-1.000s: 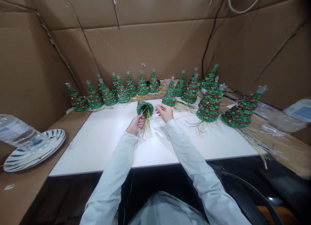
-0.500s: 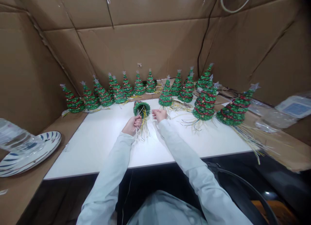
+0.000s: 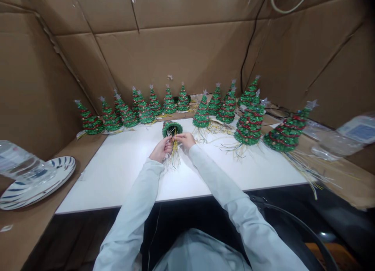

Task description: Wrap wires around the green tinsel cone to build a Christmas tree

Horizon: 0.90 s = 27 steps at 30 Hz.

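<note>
A small green Christmas tree point(image 3: 168, 127) lies on its side on the white board, its hollow base facing me. Thin white and yellow wires point(image 3: 174, 156) come out of that base and hang down over the board. My left hand point(image 3: 161, 149) is closed around some of the wires just in front of the opening. From the right, my right hand point(image 3: 184, 139) pinches at the same wires, its fingertips meeting those of the left hand. Which strands sit in each set of fingers is too small to tell.
Several upright green trees with red garlands and clear stars stand along the back, among them one tree point(image 3: 250, 124) at right with loose wires. A plate point(image 3: 63, 177) with a plastic bottle point(image 3: 23, 165) is at left; another bottle point(image 3: 342, 136) lies at right. Cardboard walls point(image 3: 181, 52) enclose the white board point(image 3: 117, 173).
My right hand has moved left from beside the tree's opening to the wires, and its fingertips now meet my left hand. The left hand keeps its hold.
</note>
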Each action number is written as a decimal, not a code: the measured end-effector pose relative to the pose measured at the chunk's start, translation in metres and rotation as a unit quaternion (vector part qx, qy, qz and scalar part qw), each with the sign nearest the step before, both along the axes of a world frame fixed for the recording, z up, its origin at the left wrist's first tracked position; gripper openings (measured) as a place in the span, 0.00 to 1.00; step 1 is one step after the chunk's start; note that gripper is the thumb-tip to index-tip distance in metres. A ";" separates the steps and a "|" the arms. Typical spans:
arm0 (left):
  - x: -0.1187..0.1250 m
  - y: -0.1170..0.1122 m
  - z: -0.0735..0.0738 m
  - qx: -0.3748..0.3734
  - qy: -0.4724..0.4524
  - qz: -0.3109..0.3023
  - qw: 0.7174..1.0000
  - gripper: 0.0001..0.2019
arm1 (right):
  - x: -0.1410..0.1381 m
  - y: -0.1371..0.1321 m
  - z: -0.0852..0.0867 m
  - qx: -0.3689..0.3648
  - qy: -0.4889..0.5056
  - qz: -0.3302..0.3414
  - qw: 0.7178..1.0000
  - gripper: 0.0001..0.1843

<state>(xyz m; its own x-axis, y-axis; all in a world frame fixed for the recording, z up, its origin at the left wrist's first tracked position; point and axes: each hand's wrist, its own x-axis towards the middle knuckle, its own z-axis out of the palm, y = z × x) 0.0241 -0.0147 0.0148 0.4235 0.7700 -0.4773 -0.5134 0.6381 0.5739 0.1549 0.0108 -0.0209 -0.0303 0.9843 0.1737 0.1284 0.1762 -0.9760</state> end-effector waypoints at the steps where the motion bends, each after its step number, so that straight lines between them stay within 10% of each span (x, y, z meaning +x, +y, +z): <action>1: 0.001 0.000 0.000 0.001 0.001 0.004 1.000 0.13 | 0.001 0.000 0.000 0.009 -0.013 0.010 1.000 0.07; 10: 0.004 0.002 -0.005 -0.005 0.042 0.044 0.998 0.10 | 0.001 -0.014 0.015 -0.002 -0.132 0.039 0.991 0.13; 17: 0.002 -0.001 -0.003 0.005 0.039 0.047 0.998 0.09 | 0.009 -0.029 0.035 0.043 -0.383 0.007 0.923 0.13; 27: 0.000 -0.002 0.004 -0.045 0.006 0.030 0.999 0.16 | 0.016 -0.022 0.027 -0.003 -0.351 -0.053 0.935 0.19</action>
<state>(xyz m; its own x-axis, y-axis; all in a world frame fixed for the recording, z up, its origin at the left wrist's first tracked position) 0.0241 -0.0162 0.0187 0.3717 0.7471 -0.5511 -0.5448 0.6562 0.5221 0.1712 -0.0111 0.0060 -0.0368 0.9892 0.1419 0.7545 0.1206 -0.6451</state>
